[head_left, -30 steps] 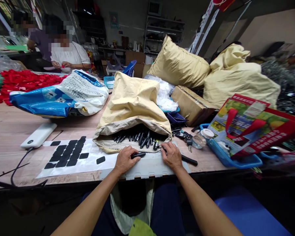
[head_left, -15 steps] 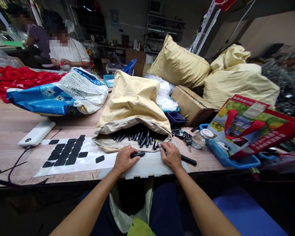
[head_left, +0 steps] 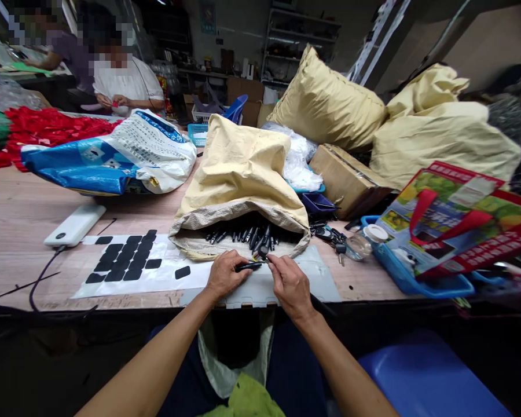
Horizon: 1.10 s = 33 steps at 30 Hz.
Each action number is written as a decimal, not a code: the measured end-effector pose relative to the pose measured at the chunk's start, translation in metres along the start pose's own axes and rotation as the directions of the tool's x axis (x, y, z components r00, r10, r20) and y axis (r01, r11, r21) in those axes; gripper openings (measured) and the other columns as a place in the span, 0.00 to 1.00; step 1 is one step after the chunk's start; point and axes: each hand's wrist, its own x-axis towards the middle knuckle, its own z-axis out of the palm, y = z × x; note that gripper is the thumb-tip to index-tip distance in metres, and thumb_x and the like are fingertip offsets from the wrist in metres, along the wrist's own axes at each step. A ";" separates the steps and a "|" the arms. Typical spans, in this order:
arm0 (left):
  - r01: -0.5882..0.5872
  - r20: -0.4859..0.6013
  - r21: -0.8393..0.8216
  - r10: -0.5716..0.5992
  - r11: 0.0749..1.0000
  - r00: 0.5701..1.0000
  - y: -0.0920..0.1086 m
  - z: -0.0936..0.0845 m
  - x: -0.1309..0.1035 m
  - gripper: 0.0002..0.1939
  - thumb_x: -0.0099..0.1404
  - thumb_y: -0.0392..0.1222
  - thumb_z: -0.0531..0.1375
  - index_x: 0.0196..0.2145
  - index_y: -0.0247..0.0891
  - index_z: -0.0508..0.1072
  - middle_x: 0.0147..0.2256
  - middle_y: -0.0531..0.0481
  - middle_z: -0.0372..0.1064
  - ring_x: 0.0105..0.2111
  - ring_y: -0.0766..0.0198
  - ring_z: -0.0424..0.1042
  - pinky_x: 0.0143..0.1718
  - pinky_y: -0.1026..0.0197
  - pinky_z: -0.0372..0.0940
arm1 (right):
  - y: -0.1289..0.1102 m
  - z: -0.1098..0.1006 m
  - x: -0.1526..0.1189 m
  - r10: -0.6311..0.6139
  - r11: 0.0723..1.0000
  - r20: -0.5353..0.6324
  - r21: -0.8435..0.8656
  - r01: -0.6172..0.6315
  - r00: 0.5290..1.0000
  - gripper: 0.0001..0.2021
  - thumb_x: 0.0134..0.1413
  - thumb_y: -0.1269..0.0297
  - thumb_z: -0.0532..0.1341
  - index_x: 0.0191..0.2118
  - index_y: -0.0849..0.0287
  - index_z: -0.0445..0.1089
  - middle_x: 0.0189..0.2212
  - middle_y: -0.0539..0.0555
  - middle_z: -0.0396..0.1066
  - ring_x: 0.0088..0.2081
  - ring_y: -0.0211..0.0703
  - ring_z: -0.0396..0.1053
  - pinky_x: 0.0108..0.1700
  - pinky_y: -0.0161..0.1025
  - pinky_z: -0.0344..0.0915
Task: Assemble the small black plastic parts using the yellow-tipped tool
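Observation:
My left hand (head_left: 226, 273) is closed on a slim black pen-like piece (head_left: 249, 266), held low over the grey board (head_left: 252, 292) at the table's front edge. In my right hand (head_left: 292, 285) is a small hammer (head_left: 263, 253), its head just above that piece and its dark handle running back under the palm. Whether the head touches the piece I cannot tell. Right behind both hands lies a cream cloth sack (head_left: 238, 168), its mouth facing me. Several similar black pieces (head_left: 254, 236) fill the sack's opening.
On the left, black rounded squares (head_left: 128, 258) lie on a white sheet beside a white power bank (head_left: 74, 225). Keys (head_left: 340, 250), a clear jar (head_left: 359, 246) and a blue basket (head_left: 406, 278) with a printed bag are at right. Two people sit at back left.
My right hand has moved left, bringing the hammer's head over the piece in my left hand. The left hand keeps its grip. The whole view has shifted slightly.

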 end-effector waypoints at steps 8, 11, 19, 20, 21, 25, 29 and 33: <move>-0.003 -0.006 0.026 0.003 1.000 1.000 0.002 0.000 0.001 0.06 0.63 0.44 0.67 0.39 0.45 0.82 0.32 0.51 0.71 0.39 0.58 0.69 0.42 0.57 0.59 | -0.005 0.009 -0.010 -0.026 0.995 0.063 -0.090 0.031 0.998 0.15 0.71 0.66 0.53 0.55 0.55 0.74 0.36 0.55 0.73 0.42 0.46 0.70 0.45 0.39 0.66; -0.013 -0.006 0.022 0.013 1.000 1.000 0.002 0.000 0.001 0.07 0.62 0.45 0.67 0.39 0.44 0.82 0.34 0.50 0.73 0.40 0.57 0.70 0.43 0.57 0.60 | -0.001 0.008 -0.011 0.009 0.996 0.011 -0.084 -0.008 1.000 0.15 0.71 0.66 0.53 0.56 0.55 0.73 0.38 0.56 0.74 0.43 0.46 0.70 0.47 0.40 0.65; 0.003 -0.011 0.018 -0.003 1.000 1.000 0.000 0.003 0.001 0.08 0.61 0.45 0.68 0.39 0.44 0.82 0.34 0.50 0.73 0.40 0.57 0.70 0.44 0.56 0.61 | 0.021 0.001 -0.009 0.012 0.994 0.040 -0.105 -0.008 0.999 0.15 0.71 0.64 0.53 0.54 0.54 0.74 0.37 0.55 0.74 0.42 0.46 0.70 0.46 0.39 0.64; 0.009 -0.012 0.015 -0.009 1.000 1.000 -0.001 0.003 0.001 0.08 0.61 0.45 0.68 0.39 0.44 0.82 0.34 0.50 0.73 0.40 0.57 0.71 0.44 0.55 0.61 | 0.029 -0.003 -0.006 0.013 0.992 0.021 -0.127 -0.010 1.000 0.15 0.71 0.64 0.53 0.53 0.54 0.74 0.37 0.55 0.73 0.42 0.46 0.70 0.47 0.40 0.64; 0.013 -0.013 0.012 -0.013 1.000 1.000 -0.001 0.004 0.001 0.08 0.61 0.45 0.69 0.39 0.44 0.82 0.34 0.50 0.74 0.40 0.57 0.71 0.45 0.55 0.61 | 0.039 -0.006 -0.004 0.012 0.989 0.006 -0.150 -0.011 1.000 0.15 0.71 0.64 0.53 0.53 0.54 0.75 0.37 0.55 0.73 0.42 0.46 0.69 0.47 0.40 0.64; 0.025 -0.014 0.017 -0.025 1.000 1.000 0.000 0.003 0.002 0.08 0.60 0.44 0.69 0.38 0.44 0.81 0.34 0.50 0.74 0.40 0.56 0.71 0.45 0.54 0.61 | 0.082 -0.016 0.004 0.019 0.969 0.005 -0.247 -0.017 1.000 0.12 0.68 0.65 0.56 0.48 0.54 0.76 0.36 0.55 0.73 0.41 0.47 0.67 0.45 0.42 0.62; 0.018 -0.015 0.020 -0.018 1.000 1.000 0.001 0.002 0.001 0.07 0.60 0.44 0.68 0.37 0.44 0.81 0.34 0.51 0.74 0.40 0.56 0.71 0.44 0.55 0.61 | 0.102 -0.008 0.001 0.066 0.945 -0.010 -0.322 -0.065 0.998 0.11 0.65 0.66 0.57 0.47 0.54 0.75 0.36 0.55 0.72 0.39 0.48 0.64 0.42 0.42 0.58; 0.010 -0.021 0.018 -0.009 1.000 1.000 0.000 0.003 0.000 0.07 0.60 0.43 0.69 0.37 0.43 0.80 0.34 0.51 0.74 0.40 0.56 0.71 0.44 0.55 0.60 | 0.101 -0.001 -0.003 0.084 0.929 -0.016 -0.361 -0.084 0.996 0.11 0.65 0.65 0.57 0.48 0.55 0.74 0.37 0.55 0.70 0.39 0.48 0.63 0.41 0.41 0.56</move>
